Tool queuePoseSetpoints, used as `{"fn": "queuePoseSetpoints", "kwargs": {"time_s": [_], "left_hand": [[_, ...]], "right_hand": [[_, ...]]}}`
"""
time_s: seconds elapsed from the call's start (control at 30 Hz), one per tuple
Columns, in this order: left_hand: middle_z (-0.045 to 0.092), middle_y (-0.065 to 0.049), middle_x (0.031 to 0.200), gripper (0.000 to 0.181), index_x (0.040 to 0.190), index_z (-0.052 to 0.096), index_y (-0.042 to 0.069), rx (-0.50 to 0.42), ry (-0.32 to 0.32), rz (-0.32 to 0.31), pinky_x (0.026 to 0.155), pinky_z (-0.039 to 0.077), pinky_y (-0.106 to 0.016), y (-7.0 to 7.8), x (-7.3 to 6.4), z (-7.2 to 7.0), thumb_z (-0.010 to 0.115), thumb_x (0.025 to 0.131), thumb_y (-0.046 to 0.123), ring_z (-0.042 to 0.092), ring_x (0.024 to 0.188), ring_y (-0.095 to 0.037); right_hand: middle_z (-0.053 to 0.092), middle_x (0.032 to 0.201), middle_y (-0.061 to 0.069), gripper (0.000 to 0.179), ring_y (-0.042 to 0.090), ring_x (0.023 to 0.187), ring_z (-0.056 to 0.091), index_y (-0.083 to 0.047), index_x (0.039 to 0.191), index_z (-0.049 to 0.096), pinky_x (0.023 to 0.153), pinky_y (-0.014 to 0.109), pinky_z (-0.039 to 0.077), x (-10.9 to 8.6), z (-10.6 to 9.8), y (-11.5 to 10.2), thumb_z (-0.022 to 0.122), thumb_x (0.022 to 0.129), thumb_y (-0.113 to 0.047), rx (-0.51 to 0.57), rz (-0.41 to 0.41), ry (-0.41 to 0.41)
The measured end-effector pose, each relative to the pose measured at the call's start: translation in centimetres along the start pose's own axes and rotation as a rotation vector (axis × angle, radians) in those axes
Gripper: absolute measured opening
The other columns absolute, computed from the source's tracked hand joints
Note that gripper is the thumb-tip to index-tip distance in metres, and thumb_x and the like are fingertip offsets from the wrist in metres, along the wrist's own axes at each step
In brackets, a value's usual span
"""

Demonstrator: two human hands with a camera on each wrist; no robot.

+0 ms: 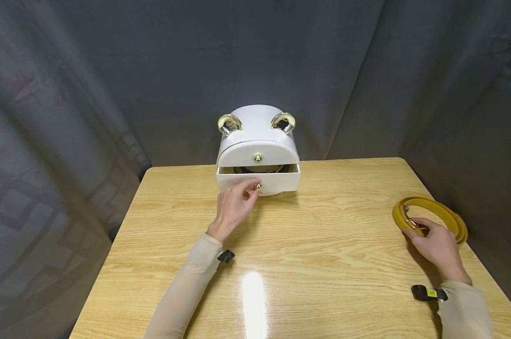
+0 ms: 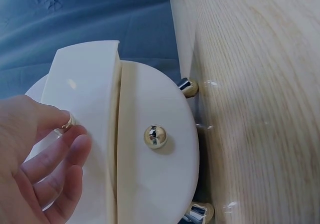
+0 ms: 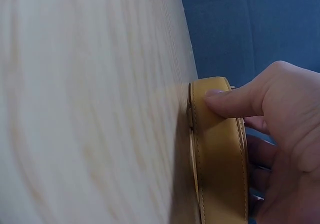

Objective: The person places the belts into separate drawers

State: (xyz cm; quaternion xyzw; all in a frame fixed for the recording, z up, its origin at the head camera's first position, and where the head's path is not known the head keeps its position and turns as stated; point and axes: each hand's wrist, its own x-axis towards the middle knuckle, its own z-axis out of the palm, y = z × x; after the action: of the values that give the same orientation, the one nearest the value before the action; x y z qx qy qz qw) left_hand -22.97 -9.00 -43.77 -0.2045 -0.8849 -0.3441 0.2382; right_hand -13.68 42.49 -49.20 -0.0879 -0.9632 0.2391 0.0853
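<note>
At the back of the table a white rounded box (image 1: 255, 120) has a pulled-out middle drawer (image 1: 283, 181). My left hand (image 1: 233, 207) pinches the small gold knob (image 2: 66, 125) on that drawer's front between thumb and index finger. Inside the drawer a dark curved strap-like thing (image 1: 240, 169) shows in part. Over at the right, my right hand (image 1: 437, 245) grips a coiled yellow belt (image 1: 439, 207) by its near side, next to the metal buckle. In the right wrist view the thumb lies on the belt's stitched outer face (image 3: 220, 169), close beside the table.
An upper compartment with its own gold knob (image 1: 257, 158) sits above the drawer; a lower knob (image 2: 155, 136) and gold feet (image 2: 189, 87) show below. Two gold ear-shaped rings (image 1: 229, 125) top the box. Dark curtains (image 1: 255, 56) hang behind the wooden table (image 1: 323, 263) and at both sides.
</note>
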Motion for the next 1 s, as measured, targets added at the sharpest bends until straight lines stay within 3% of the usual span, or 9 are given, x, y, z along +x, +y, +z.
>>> {"fn": "queuePoseSetpoints", "kwargs": {"time_s": [0.43,0.53,0.63,0.67,0.73,0.83,0.9,1.0], "left_hand": [[0.084,-0.007,0.103,0.025,0.122,0.078,0.014,-0.028,0.012,-0.011,0.051,0.051,-0.024,-0.2,0.7,0.5,0.075,0.097,0.017,0.077,0.072,-0.019],[0.084,-0.006,0.102,0.025,0.122,0.078,0.015,-0.025,0.019,-0.015,0.052,0.052,-0.024,-0.4,1.0,0.6,0.076,0.097,0.017,0.077,0.072,-0.018],[0.084,-0.005,0.102,0.026,0.123,0.077,0.016,-0.024,0.019,-0.022,0.053,0.051,-0.025,-0.5,1.1,0.8,0.075,0.098,0.019,0.077,0.074,-0.017],[0.084,-0.004,0.102,0.026,0.123,0.078,0.017,-0.023,0.019,-0.026,0.053,0.051,-0.026,-0.6,1.2,0.8,0.075,0.098,0.019,0.077,0.074,-0.017],[0.084,-0.004,0.102,0.025,0.123,0.078,0.017,-0.021,0.016,-0.035,0.054,0.052,-0.027,-0.7,1.2,0.9,0.074,0.098,0.020,0.077,0.074,-0.016],[0.084,-0.003,0.102,0.025,0.124,0.078,0.018,-0.023,0.012,-0.047,0.055,0.053,-0.030,-0.7,1.3,1.0,0.074,0.099,0.021,0.077,0.075,-0.017],[0.084,-0.003,0.102,0.025,0.124,0.078,0.019,-0.025,0.015,-0.047,0.055,0.054,-0.031,-0.8,1.4,1.0,0.074,0.099,0.021,0.078,0.075,-0.017],[0.084,-0.003,0.102,0.025,0.124,0.078,0.019,-0.029,0.025,-0.041,0.055,0.053,-0.031,-0.8,1.6,1.1,0.075,0.099,0.020,0.078,0.075,-0.017]], "right_hand": [[0.060,0.135,0.044,0.054,0.062,0.115,0.054,0.009,0.141,0.059,0.087,0.068,0.042,-0.6,-0.7,-1.4,0.067,0.104,-0.028,0.038,-0.010,0.012],[0.061,0.134,0.043,0.054,0.062,0.115,0.055,0.009,0.141,0.060,0.083,0.060,0.044,-0.8,-0.9,-1.8,0.068,0.103,-0.029,0.049,-0.021,0.033],[0.064,0.131,0.042,0.052,0.059,0.111,0.059,0.008,0.139,0.063,0.077,0.044,0.042,-1.1,-1.2,-2.3,0.070,0.102,-0.027,0.048,-0.042,0.066],[0.065,0.130,0.041,0.051,0.055,0.106,0.063,0.008,0.139,0.064,0.075,0.038,0.042,-1.2,-1.2,-2.4,0.071,0.102,-0.027,0.046,-0.053,0.078],[0.068,0.127,0.039,0.050,0.023,0.092,0.070,0.007,0.137,0.066,0.071,0.025,0.040,-1.3,-1.3,-2.5,0.074,0.100,-0.025,0.049,-0.079,0.103],[0.072,0.120,0.036,0.047,-0.016,0.079,0.051,0.006,0.134,0.069,0.062,0.012,0.037,-1.5,-1.4,-2.7,0.077,0.097,-0.023,0.058,-0.115,0.139],[0.073,0.117,0.036,0.046,-0.029,0.078,0.036,0.006,0.132,0.070,0.060,0.007,0.037,-1.5,-1.5,-2.9,0.079,0.095,-0.020,0.079,-0.133,0.152],[0.073,0.117,0.037,0.045,-0.028,0.078,0.037,0.008,0.132,0.069,0.059,0.004,0.038,-1.6,-1.7,-3.2,0.079,0.095,-0.018,0.101,-0.137,0.152]]}}
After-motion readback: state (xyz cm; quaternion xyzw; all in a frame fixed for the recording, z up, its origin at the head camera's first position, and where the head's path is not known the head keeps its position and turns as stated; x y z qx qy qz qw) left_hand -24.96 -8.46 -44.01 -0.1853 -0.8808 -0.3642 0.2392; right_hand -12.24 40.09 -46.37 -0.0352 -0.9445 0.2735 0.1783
